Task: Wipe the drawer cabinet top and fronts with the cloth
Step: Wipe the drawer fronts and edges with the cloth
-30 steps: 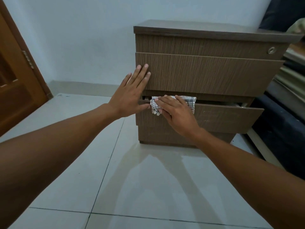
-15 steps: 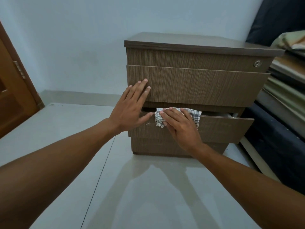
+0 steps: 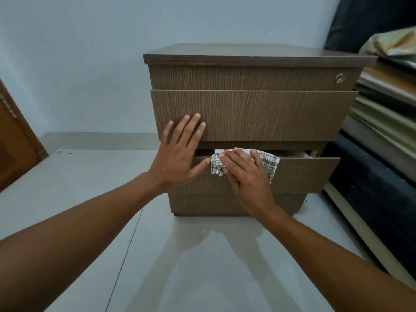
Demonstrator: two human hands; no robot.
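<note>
A brown wood-grain drawer cabinet (image 3: 258,109) stands on the tiled floor against the pale wall. Its lowest drawer (image 3: 308,174) is pulled out a little, and the two above are closed. My left hand (image 3: 177,154) lies flat with fingers spread against the left end of the middle drawer front, its thumb touching the lower drawer's top edge. My right hand (image 3: 245,174) presses a white-and-grey checked cloth (image 3: 269,162) onto the top edge and front of the lowest drawer. Part of the cloth is hidden under my fingers.
A round lock (image 3: 339,77) sits at the right of the top drawer. A dark mattress and stacked bedding (image 3: 382,122) crowd the cabinet's right side. A wooden door (image 3: 13,149) stands at the far left. Glossy floor tiles (image 3: 157,266) stretch in front.
The view has shifted, so the cabinet sits lower and more central. My right hand with the cloth has slid slightly right along the lowest drawer's edge. My left hand stays on the middle drawer.
</note>
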